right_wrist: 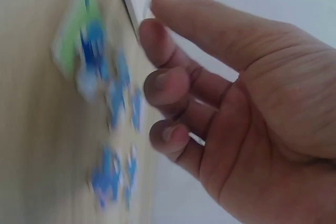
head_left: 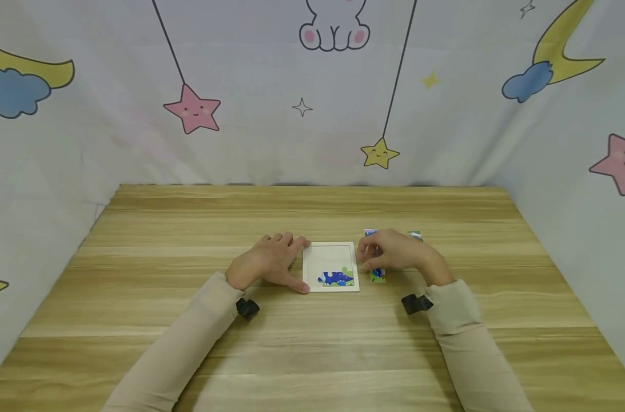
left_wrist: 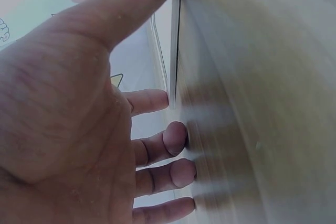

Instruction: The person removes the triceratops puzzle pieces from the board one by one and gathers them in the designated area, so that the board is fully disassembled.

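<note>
A white square puzzle tray (head_left: 329,256) lies on the table, with joined blue and green jigsaw pieces (head_left: 337,278) at its lower right. My left hand (head_left: 276,260) touches the tray's left side, thumb at the near corner and index finger at the far one; its other fingers rest on the tabletop in the left wrist view. Just right of the tray hovers my right hand (head_left: 394,250), fingers loosely bent, nothing between thumb and fingertips in the right wrist view. Beneath it lies a loose blue and green jigsaw piece (head_left: 378,276). The hand partly hides other pieces.
Beyond the right hand are another loose piece (head_left: 370,232) and one farther right (head_left: 415,235). Several blue pieces (right_wrist: 107,177) appear blurred in the right wrist view. A white printed curtain (head_left: 271,143) surrounds the wooden table (head_left: 312,349) at the back and sides.
</note>
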`<state>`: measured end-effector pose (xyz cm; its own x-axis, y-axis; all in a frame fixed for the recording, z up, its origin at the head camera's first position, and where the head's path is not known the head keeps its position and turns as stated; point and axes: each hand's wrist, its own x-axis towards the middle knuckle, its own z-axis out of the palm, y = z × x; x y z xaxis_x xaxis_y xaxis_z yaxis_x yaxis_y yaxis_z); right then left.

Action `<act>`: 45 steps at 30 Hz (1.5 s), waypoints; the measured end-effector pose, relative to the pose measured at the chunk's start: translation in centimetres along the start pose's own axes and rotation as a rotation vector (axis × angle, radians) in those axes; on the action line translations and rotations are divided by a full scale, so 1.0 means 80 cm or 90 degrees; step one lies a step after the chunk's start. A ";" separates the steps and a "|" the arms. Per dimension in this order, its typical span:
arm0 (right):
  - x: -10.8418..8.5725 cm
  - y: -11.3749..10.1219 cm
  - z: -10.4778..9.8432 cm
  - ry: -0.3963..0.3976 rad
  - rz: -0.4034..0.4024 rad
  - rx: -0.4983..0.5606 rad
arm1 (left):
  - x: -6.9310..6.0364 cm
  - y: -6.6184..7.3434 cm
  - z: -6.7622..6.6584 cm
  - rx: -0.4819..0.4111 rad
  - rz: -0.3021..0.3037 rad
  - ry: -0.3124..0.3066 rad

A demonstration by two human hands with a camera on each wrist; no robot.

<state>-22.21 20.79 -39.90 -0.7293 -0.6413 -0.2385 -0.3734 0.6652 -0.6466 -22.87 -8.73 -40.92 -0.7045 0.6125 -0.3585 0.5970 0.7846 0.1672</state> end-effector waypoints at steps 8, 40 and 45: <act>0.029 -0.043 0.040 -0.038 -0.025 -0.010 | 0.001 -0.001 0.001 0.008 -0.004 0.003; -0.057 0.025 -0.021 0.048 0.034 0.031 | 0.002 0.000 0.000 0.003 0.004 -0.005; -0.073 0.035 -0.019 0.025 0.056 0.017 | 0.001 0.000 -0.002 -0.002 0.001 -0.006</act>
<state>-19.86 26.94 -39.22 -0.7808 -0.5646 -0.2675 -0.2910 0.7076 -0.6439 -22.95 -8.66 -40.79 -0.6997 0.6130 -0.3669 0.5974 0.7837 0.1701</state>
